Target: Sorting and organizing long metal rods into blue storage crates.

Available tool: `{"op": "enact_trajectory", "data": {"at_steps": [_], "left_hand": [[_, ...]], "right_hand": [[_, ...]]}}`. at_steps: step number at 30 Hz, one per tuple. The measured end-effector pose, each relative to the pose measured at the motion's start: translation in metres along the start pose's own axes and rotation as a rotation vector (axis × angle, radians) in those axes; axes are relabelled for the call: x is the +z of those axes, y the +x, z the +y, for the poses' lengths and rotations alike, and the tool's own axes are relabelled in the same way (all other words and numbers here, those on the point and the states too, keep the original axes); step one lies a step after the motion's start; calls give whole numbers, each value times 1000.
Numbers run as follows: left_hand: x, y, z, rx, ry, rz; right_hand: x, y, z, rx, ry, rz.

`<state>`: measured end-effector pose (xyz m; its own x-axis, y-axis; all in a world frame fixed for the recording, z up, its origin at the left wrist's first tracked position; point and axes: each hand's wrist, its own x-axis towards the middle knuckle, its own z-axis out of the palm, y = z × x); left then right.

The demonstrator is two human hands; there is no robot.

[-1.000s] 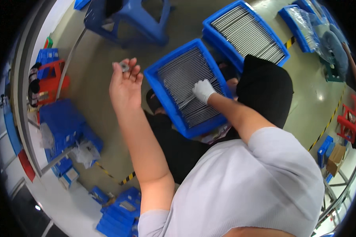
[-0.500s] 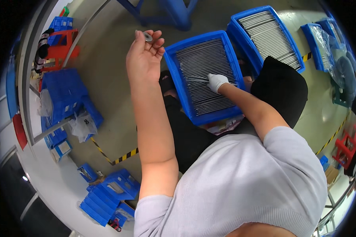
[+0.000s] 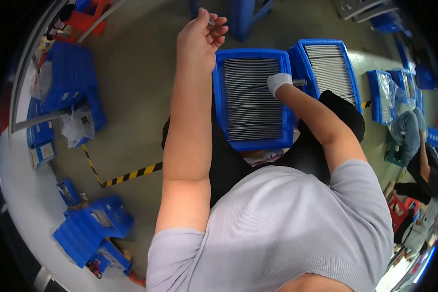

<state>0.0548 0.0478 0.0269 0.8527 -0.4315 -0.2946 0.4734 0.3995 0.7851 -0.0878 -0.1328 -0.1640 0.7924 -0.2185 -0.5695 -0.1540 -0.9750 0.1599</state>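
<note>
My left hand (image 3: 198,41) is raised beyond the far left corner of a blue plastic bin (image 3: 260,144), bare, fingers curled. Pinched at its fingertips is a small grey metal disc (image 3: 211,22), which looked ring-shaped half a second earlier. In the bin, thin metal rods (image 3: 253,112) lie side by side in a dense row. Over the bin's right half, my right hand (image 3: 279,83), in a white glove, is closed round a few metal rods (image 3: 258,88). Their ends stick out on both sides of the glove, the right ends reaching over the bin's right rim.
A second blue bin (image 3: 321,42) packed with similar rods stands to the right. A blue stool (image 3: 239,22) is beyond the bins. Stacked blue crates (image 3: 68,73) and a clear plastic bag (image 3: 78,125) sit at left. Another person (image 3: 416,160) is at far right.
The whole view has swung. My right hand has come up with the rods toward the bin's right rim, and they now project on both sides. The left hand still pinches the disc.
</note>
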Motion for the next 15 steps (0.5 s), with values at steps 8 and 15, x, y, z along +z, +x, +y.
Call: {"op": "enact_trajectory", "data": {"at_steps": [8,15], "left_hand": [[9,0,4,-54,-16,51],[-4,6,5,-36,-80,38]], "right_hand": [[-12,22,-11,73,-622,-202],[-62,-13,-32,9,-790,-330]]}}
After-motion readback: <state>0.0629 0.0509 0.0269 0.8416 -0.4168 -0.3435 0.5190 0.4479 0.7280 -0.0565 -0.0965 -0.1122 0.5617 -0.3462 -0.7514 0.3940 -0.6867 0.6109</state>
